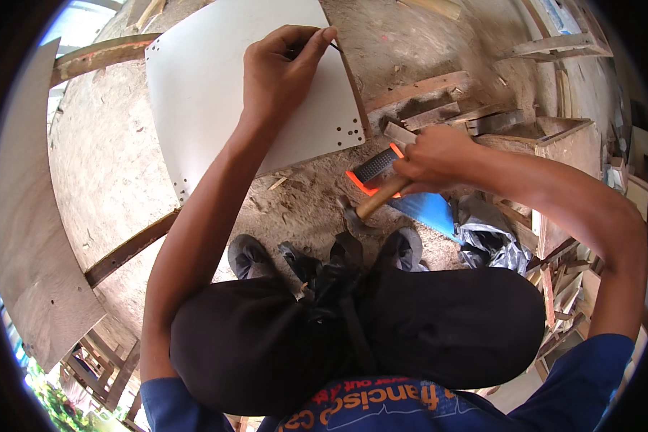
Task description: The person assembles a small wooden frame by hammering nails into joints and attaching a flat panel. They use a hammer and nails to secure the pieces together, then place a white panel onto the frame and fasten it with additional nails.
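Note:
A white panel (216,86) with small dark holes grouped at its corners lies in front of me, its right edge brown. My left hand (284,68) is over the panel's upper right, thumb and forefinger pinched on a thin dark nail-like piece (335,47) at the edge. To the right of the panel, my right hand (435,158) is wrapped round the wooden handle of a hammer (381,198). Its metal head hangs low, pointing toward my feet and apart from the panel. Below that hand lies an orange-rimmed tool (374,171) with a black textured face, partly covered.
A blue flat piece (428,214) and a crumpled black plastic bag (489,234) lie by my right foot. Wood offcuts (432,115) and a wooden box (569,155) stand at the right. At far left rises a plywood sheet (32,216); a wooden bar (129,248) runs beside the panel.

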`<move>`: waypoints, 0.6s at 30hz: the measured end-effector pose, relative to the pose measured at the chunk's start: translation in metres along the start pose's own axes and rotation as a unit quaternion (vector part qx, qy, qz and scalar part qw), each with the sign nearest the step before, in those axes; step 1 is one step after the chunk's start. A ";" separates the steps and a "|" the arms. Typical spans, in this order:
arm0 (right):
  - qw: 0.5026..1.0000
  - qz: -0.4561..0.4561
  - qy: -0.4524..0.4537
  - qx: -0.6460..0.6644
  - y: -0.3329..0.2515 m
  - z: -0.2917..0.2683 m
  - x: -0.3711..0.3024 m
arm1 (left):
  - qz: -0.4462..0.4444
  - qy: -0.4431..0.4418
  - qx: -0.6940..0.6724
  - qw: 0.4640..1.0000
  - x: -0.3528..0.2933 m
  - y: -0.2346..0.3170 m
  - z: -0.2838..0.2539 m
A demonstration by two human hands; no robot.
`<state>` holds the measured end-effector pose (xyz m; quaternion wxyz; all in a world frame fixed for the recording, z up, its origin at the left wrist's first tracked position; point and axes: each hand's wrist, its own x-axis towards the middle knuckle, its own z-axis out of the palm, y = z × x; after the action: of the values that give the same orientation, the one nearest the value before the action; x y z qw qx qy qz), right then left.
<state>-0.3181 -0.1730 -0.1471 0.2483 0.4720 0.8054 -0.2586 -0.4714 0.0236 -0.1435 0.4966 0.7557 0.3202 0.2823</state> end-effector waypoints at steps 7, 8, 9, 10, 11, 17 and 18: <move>0.995 0.067 -0.023 0.066 -0.011 -0.004 0.006 | -0.007 0.004 -0.005 1.000 -0.001 0.002 -0.002; 0.997 0.038 -0.024 0.065 -0.017 -0.009 0.003 | -0.004 0.007 -0.025 1.000 -0.001 0.002 -0.001; 0.998 0.009 -0.025 0.064 -0.023 -0.014 0.000 | -0.014 0.012 -0.017 1.000 -0.002 0.003 -0.001; 0.997 0.009 -0.048 0.067 -0.029 -0.016 -0.001 | -0.023 0.016 -0.009 1.000 -0.003 0.004 -0.001; 0.996 0.015 -0.041 0.072 -0.031 -0.017 -0.002 | -0.030 0.020 0.002 0.999 -0.002 0.006 -0.002; 0.989 0.106 -0.006 0.107 -0.056 -0.032 -0.017 | -0.003 0.018 0.011 1.000 0.002 0.004 -0.001; 0.982 0.134 0.006 0.131 -0.063 -0.029 -0.020 | -0.004 0.013 0.014 1.000 0.004 0.005 -0.001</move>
<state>-0.3699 -0.1933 -0.1006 0.2116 0.6060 0.6954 -0.3231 -0.4686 0.0254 -0.1384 0.4828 0.7579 0.3335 0.2852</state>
